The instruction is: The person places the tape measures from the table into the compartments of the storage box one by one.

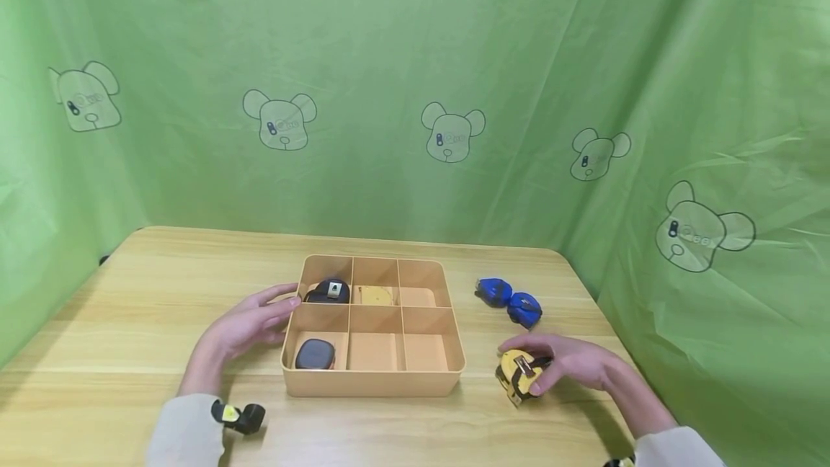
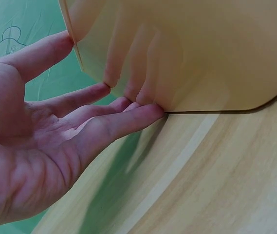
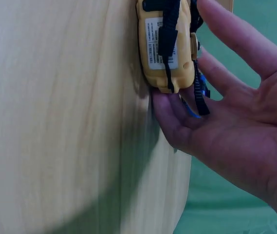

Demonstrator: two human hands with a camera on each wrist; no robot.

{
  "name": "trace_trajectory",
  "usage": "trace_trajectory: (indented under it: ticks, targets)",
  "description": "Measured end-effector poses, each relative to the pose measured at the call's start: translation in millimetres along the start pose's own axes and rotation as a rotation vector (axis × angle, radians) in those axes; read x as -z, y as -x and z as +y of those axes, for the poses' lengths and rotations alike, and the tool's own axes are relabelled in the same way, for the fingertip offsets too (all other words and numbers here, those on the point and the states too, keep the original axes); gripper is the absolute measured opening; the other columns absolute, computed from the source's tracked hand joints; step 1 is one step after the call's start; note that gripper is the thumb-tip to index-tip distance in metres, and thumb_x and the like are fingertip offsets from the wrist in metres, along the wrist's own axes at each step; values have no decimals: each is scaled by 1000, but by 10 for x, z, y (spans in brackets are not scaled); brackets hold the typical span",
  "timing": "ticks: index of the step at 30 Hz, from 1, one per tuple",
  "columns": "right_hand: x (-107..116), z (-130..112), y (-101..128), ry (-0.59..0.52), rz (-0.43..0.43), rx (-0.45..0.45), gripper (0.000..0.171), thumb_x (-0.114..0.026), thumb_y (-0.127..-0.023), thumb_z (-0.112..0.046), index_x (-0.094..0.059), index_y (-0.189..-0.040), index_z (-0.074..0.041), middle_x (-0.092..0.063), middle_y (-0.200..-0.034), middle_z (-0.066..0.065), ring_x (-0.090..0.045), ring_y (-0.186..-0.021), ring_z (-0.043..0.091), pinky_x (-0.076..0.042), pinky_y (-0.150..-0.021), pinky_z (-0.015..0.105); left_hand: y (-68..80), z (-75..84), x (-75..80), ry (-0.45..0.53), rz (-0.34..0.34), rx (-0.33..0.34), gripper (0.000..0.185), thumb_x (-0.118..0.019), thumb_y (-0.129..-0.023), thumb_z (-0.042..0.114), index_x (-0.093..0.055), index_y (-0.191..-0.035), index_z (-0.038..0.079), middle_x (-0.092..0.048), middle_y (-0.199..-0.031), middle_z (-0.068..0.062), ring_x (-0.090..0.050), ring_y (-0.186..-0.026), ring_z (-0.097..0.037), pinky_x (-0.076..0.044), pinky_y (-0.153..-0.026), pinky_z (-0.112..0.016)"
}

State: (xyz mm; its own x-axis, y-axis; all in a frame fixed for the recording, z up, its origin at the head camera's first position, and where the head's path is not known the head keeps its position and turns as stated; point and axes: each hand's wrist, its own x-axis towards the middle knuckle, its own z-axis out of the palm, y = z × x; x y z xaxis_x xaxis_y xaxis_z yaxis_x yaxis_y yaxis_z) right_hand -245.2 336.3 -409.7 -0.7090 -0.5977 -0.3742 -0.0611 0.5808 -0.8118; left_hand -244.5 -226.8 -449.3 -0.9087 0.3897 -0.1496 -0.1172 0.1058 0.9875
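Observation:
A tan six-compartment organizer box point(image 1: 372, 383) stands on the table. My left hand point(image 1: 256, 321) touches its left wall with extended fingertips, seen close in the left wrist view point(image 2: 75, 112). To the right of the box, my right hand point(image 1: 573, 362) holds a yellow tape measure point(image 1: 519, 373) between thumb and fingers. In the right wrist view, this tape measure point(image 3: 165, 73) shows a white label and a black strap. A black tape measure point(image 1: 328, 291) lies in the back left compartment. A dark grey rounded case point(image 1: 315, 354) is in the front left one.
Two blue tape measures point(image 1: 494, 292) lie side by side behind my right hand. In the back middle compartment is a flat yellow item point(image 1: 376, 295), its kind unclear. A green curtain point(image 1: 363, 186) surrounds the wooden table point(image 1: 214, 258) at the back and sides.

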Motion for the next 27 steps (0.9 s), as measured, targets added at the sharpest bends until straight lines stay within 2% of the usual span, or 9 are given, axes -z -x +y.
trace_trajectory:
  ticks: [4, 7, 20, 27]
  targets:
    - [-27, 38, 1, -79, -16, 2, 81, -80, -72, -5, -51, -147, -9, -54, -137, 17, -53, -119, 28, -44, -100, 39, -6, 2, -1, 1, 5, 1, 75, -54, -105, 34, -15, -162, 4, -28, -162, -29, -26, -149, -49, -41, -115, -57]
    - [-50, 60, 0, -98, -13, 3, 83, -79, -69, -3, -50, -147, -8, -54, -134, 19, -53, -116, 28, -47, -98, 39, -8, 2, -3, 2, 5, -1, 75, -54, -105, 34, -15, -162, 4, -29, -161, -29, -27, -149, -49, -41, -115, -57]
    - [-63, 93, -18, -103, 2, -3, 81, -79, -67, -3, -52, -143, -6, -58, -126, 18, -55, -110, 29, -51, -92, 38, -16, -13, -17, 12, 0, -2, 75, -54, -105, 34, -15, -162, 5, -30, -161, -29, -27, -149, -49, -39, -116, -58]
    - [-73, 41, -60, -49, 59, -9, 79, -81, -68, -8, -53, -142, -7, -60, -127, 18, -57, -111, 28, -50, -94, 40, -8, -14, -4, 2, 4, -3, 74, -53, -105, 33, -15, -162, 4, -27, -162, -29, -25, -150, -49, -39, -116, -59]
